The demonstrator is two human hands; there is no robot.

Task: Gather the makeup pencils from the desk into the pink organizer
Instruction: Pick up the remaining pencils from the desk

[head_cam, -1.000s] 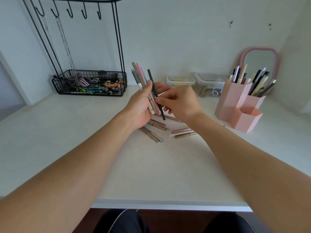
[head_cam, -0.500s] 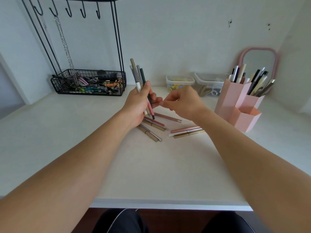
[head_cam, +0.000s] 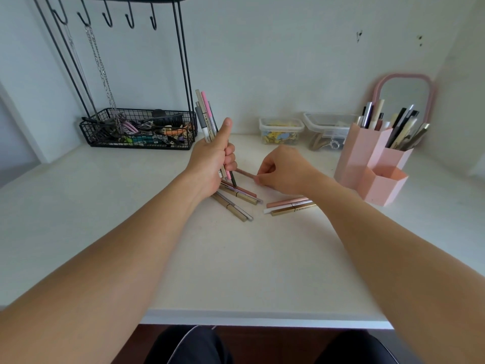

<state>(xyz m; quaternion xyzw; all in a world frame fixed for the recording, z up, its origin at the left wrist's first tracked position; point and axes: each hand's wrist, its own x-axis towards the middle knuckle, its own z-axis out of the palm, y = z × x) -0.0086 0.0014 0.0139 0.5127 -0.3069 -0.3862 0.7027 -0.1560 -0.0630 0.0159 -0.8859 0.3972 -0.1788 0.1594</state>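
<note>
My left hand (head_cam: 214, 158) grips a bundle of makeup pencils (head_cam: 206, 115) upright above the desk, thumb raised. My right hand (head_cam: 283, 170) is low on the desk, fingertips pinching the end of a pink-brown pencil (head_cam: 245, 173) that lies flat. Several more pencils (head_cam: 237, 199) lie in a loose pile under my left hand, and three more pencils (head_cam: 290, 204) lie side by side to the right. The pink organizer (head_cam: 367, 158) stands at the right with several pencils upright in its two tall cells; its low front cell looks empty.
A black wire basket (head_cam: 139, 132) with a hook rack stands at the back left. Two clear plastic boxes (head_cam: 282, 130) sit against the wall, and a pink mirror (head_cam: 405, 93) leans behind the organizer. The desk's front edge (head_cam: 262, 317) is near my lap.
My right hand has let go of the dark pencil, now in the left hand's bundle, and dropped to the desk onto a pink-brown pencil. The left hand closed round the bundle.
</note>
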